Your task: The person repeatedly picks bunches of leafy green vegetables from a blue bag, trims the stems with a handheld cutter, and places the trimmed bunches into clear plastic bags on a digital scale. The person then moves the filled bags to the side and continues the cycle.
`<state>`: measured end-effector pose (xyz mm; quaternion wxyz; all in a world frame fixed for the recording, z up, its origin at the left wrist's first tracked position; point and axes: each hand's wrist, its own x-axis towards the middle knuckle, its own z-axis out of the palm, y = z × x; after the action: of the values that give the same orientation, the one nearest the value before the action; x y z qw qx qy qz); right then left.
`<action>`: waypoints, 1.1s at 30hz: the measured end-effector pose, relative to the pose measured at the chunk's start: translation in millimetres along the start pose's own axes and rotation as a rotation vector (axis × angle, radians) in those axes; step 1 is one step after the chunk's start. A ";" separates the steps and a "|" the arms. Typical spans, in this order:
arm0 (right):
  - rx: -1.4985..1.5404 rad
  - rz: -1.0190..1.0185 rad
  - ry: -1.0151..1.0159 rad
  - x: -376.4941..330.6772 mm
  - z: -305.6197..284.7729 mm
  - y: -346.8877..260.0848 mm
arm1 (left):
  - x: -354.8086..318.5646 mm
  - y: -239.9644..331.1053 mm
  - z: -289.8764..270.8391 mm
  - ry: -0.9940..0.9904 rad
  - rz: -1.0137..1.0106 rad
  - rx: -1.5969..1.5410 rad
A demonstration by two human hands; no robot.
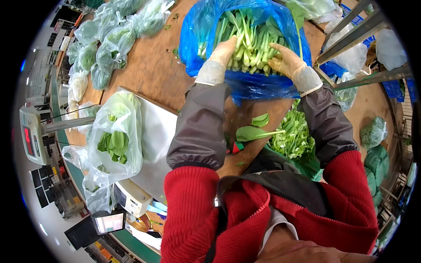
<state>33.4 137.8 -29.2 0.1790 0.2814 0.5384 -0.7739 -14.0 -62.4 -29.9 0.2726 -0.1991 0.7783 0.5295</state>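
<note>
A blue plastic bag lies wide open on the far side of the table. Inside it, leafy greens are packed with their thick pale stems' cut ends toward me. My left hand, in a cream glove, rests against the left side of the stems, fingers stretched forward and partly hidden. On the other side, my right hand, gloved too, has its fingers spread at the stem ends and grips nothing. One long-stemmed leaf stands at the bag's right edge.
Left of my arms, a clear bag of greens sits on a metal scale plate, beside the scale display. Filled bags line the far left. Loose leaves and chopped greens lie nearer me. A metal frame stands right.
</note>
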 end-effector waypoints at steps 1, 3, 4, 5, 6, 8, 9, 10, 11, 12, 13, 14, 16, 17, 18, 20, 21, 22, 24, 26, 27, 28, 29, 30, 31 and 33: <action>-0.063 0.050 -0.109 -5.6 19.1 -1.2 | 34.9 -27.5 -21.0 -0.015 0.057 -0.009; -0.168 0.042 -0.130 -6.2 4.4 -2.1 | 21.9 -8.6 -3.0 -0.043 0.090 0.117; -0.217 0.041 -0.150 -8.4 0.4 -2.8 | 4.9 5.3 3.4 -0.049 0.104 0.183; -0.123 0.064 -0.130 -10.3 3.9 -6.3 | -11.2 19.4 5.5 -0.071 0.048 0.148; -0.028 0.086 -0.109 -11.1 10.6 -10.6 | -2.4 13.9 10.0 -0.106 0.179 0.003; 0.159 0.124 -0.074 -9.2 23.0 -21.1 | -12.1 28.3 1.1 -0.324 0.236 -0.309; 0.221 0.120 -0.110 -5.0 20.5 -24.4 | -11.2 32.5 -8.5 -0.376 0.213 -0.473; 0.333 0.141 -0.148 2.5 17.3 -27.1 | 6.5 35.8 -17.3 -0.470 0.211 -0.560; 0.343 0.181 -0.253 18.2 4.2 -29.5 | 12.1 40.1 -21.4 -0.506 0.173 -0.548; 0.358 0.222 -0.352 21.9 -2.5 -33.2 | 10.5 45.2 -20.1 -0.546 0.129 -0.532; 0.290 0.254 -0.270 23.8 -9.0 -32.3 | 6.1 44.5 -9.0 -0.427 0.139 -0.464; 0.014 0.156 -0.111 20.0 -3.3 -26.7 | 4.0 41.1 -3.8 -0.448 0.213 -0.327; -0.101 0.029 -0.167 -12.1 18.8 -16.2 | 10.5 31.4 0.9 -0.591 0.058 -0.433; -0.064 0.076 -0.177 -7.1 18.0 -14.0 | 11.0 25.7 9.3 -0.573 0.142 -0.530; 0.028 0.050 -0.207 -2.5 14.6 -17.8 | 15.7 26.6 8.8 -0.545 0.121 -0.521; 0.217 0.009 -0.253 0.6 10.5 -23.7 | 18.5 32.6 4.4 -0.496 0.062 -0.502; 0.266 0.058 -0.103 6.5 10.5 -26.3 | 0.5 49.1 4.9 -0.395 -0.026 -0.531; 0.312 0.090 -0.153 13.1 3.0 -25.3 | 0.5 40.6 4.8 -0.502 0.036 -0.687; 0.381 0.158 -0.289 23.8 -1.2 -22.7 | 17.5 36.6 -6.8 -0.433 -0.030 -0.583; 0.273 0.190 -0.407 25.4 -3.0 -36.5 | 35.2 38.8 -11.2 -0.479 0.148 -0.363; 0.203 0.192 -0.346 30.9 -1.2 -37.7 | 41.4 38.9 -12.9 -0.499 0.231 -0.252; 0.132 0.195 -0.287 35.7 2.4 -38.0 | 45.5 35.1 -13.2 -0.539 0.222 -0.359; 0.034 0.093 -0.196 30.1 8.8 -36.3 | 45.9 35.8 -7.8 -0.593 0.207 -0.466; 0.141 0.123 -0.234 28.3 12.8 -35.6 | 41.1 43.2 -5.9 -0.623 0.191 -0.548; 0.247 0.153 -0.272 27.4 15.8 -35.0 | 33.9 45.4 -3.0 -0.705 0.102 -0.684; 0.419 0.059 -0.391 24.0 23.9 -39.0 | 15.5 55.3 -3.2 -1.066 -0.329 -1.095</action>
<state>-13.7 130.0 -9.4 0.2397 0.1732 0.3138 -0.9023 -59.7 -45.9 0.8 0.5476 -0.1368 0.1310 0.8150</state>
